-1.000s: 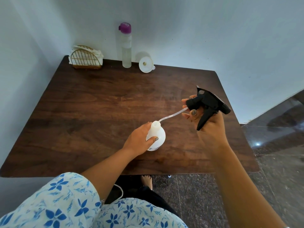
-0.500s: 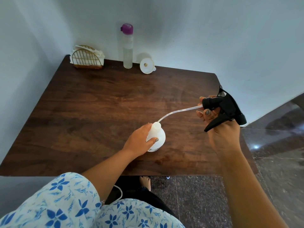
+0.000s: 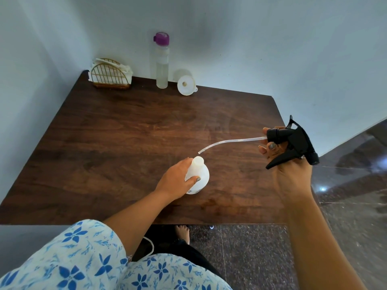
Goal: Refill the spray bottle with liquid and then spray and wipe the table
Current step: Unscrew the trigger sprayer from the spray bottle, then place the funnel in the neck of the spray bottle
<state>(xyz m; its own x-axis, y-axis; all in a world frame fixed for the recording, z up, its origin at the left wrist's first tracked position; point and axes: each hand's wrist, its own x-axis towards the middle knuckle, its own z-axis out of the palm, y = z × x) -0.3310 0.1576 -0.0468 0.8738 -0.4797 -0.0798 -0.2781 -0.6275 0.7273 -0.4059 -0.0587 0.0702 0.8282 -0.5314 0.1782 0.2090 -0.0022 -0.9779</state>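
Note:
A white spray bottle body (image 3: 200, 174) stands upright on the dark wooden table (image 3: 125, 143), its neck uncapped. My left hand (image 3: 177, 182) grips its side. My right hand (image 3: 287, 170) holds the black trigger spray head (image 3: 293, 143) above the table's right edge. The clear dip tube (image 3: 230, 142) hangs from the head, and its tip is just outside the bottle's neck. A tall clear refill bottle (image 3: 162, 68) with a purple cap stands at the back by the wall. Beside it lies a white funnel (image 3: 186, 85).
A gold wire napkin holder (image 3: 110, 75) with white napkins sits in the back left corner. Walls close off the table's back and left sides. Dark stone floor (image 3: 345, 216) lies to the right, and my bare foot (image 3: 183, 232) shows under the near edge.
My right hand has carried the spray head rightwards, drawing the dip tube fully out of the bottle's neck. My left hand has kept holding the bottle in place.

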